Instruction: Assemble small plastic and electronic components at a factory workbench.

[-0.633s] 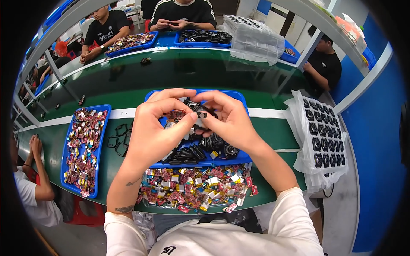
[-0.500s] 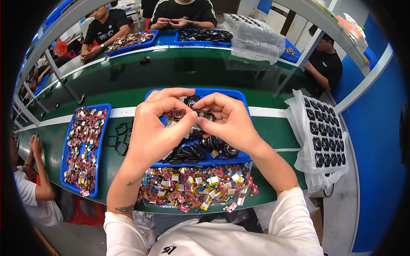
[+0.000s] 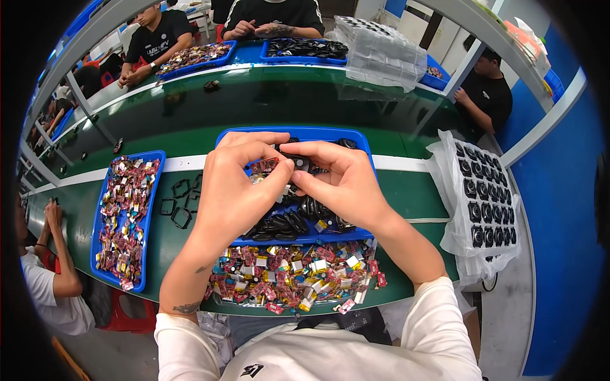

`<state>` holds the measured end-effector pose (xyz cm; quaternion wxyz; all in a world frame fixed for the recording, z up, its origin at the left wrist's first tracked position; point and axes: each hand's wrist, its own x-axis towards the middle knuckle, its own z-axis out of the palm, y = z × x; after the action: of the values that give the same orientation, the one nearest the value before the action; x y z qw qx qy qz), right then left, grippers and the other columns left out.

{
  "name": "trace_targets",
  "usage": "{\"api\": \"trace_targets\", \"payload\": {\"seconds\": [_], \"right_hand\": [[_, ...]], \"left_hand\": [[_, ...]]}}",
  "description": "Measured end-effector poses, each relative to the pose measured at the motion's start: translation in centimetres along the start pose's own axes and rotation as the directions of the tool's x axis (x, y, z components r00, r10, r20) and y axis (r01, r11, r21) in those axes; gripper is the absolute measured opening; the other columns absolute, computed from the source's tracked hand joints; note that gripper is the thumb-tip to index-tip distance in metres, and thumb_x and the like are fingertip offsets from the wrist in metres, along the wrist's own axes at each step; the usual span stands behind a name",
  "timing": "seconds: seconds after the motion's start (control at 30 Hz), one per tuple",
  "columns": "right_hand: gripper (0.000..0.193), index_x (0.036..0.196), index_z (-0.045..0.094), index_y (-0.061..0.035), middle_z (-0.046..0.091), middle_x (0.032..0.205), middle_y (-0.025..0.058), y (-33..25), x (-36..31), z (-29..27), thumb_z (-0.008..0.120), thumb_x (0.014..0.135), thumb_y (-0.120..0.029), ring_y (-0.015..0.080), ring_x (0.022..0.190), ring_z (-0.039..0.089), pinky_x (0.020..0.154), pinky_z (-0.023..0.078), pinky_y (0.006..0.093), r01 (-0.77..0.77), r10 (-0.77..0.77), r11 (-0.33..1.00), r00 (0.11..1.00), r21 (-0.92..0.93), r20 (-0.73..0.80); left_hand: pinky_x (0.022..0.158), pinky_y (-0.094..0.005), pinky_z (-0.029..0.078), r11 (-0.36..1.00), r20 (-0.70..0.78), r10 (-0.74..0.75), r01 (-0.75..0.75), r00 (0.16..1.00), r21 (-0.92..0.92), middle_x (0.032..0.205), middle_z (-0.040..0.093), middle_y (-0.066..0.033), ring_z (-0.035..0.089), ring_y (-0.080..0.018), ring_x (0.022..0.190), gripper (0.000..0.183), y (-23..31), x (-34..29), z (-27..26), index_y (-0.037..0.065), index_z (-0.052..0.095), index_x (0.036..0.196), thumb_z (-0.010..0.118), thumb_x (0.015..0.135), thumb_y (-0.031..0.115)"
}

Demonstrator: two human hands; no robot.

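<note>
Over the blue tray (image 3: 229, 135), my two hands meet with their fingertips together. My left hand (image 3: 236, 187) is closed, thumb and forefinger pinched, with a small red circuit board (image 3: 264, 166) showing inside the curl of its fingers. My right hand (image 3: 343, 184) is closed on a small black plastic casing (image 3: 296, 162), which touches the left fingertips. Fingers hide part of both pieces. Beneath them the tray holds many black casings (image 3: 279, 225). A heap of red circuit boards with silver and yellow parts (image 3: 292, 276) lies between the tray and me.
Left stands a blue tray of circuit boards (image 3: 126, 216), beside loose black frames (image 3: 180, 202). At right rises a stack of white trays with black casings (image 3: 486, 197). Across the green belt (image 3: 254, 105), co-workers sit behind more trays. A grey metal frame (image 3: 546, 127) arches overhead.
The black casing has tilted and shifted slightly left in my right fingers. My hands stay close together. Across the belt, a co-worker's hands have moved apart a little.
</note>
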<state>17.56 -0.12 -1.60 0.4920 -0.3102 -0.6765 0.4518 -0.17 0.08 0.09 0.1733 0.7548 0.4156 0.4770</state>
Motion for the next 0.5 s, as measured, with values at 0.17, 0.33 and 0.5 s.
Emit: {"api": "trace_targets", "payload": {"seconds": [0.17, 0.33, 0.5], "right_hand": [[0.031, 0.119, 0.061, 0.0029, 0.069, 0.103, 0.0134, 0.19, -0.23, 0.42, 0.058, 0.088, -0.001, 0.0131, 0.086, 0.067, 0.069, 0.056, 0.0259, 0.037, -0.04, 0.996, 0.999, -0.087, -0.034], [0.028, 0.115, 0.064, 0.0023, 0.07, 0.103, 0.0159, 0.52, -0.33, 0.37, 0.057, 0.088, 0.001, 0.0136, 0.086, 0.067, 0.07, 0.056, 0.0266, 0.096, -0.106, 0.983, 0.992, -0.157, -0.062], [0.026, 0.111, 0.067, 0.0013, 0.07, 0.101, 0.0118, 0.61, -0.12, 0.07, 0.056, 0.087, 0.003, 0.0117, 0.081, 0.066, 0.07, 0.055, 0.0242, 0.178, -0.201, 0.975, 0.962, -0.134, -0.184]], "left_hand": [[0.084, -0.0325, 0.047, 1.0, -0.007, -0.014, 0.014, 1.0, 0.003, 0.106, 0.07, -0.013, 0.06, -0.0219, 0.1, 0.009, -0.17, -0.1, 0.21, 0.001, 0.072, 0.08, 0.069, 0.076, 0.008], [0.083, -0.0324, 0.049, 0.999, -0.047, 0.021, -0.02, 0.999, 0.027, 0.103, 0.07, -0.0128, 0.062, -0.0211, 0.098, 0.009, -0.15, -0.23, 0.82, 0.0, 0.072, 0.082, 0.07, 0.075, 0.005], [0.083, -0.0327, 0.049, 0.997, -0.058, 0.078, -0.077, 0.995, 0.017, 0.099, 0.071, -0.0128, 0.064, -0.0218, 0.095, 0.01, 0.68, -0.4, 0.78, 0.0, 0.072, 0.085, 0.071, 0.076, 0.005]]}}
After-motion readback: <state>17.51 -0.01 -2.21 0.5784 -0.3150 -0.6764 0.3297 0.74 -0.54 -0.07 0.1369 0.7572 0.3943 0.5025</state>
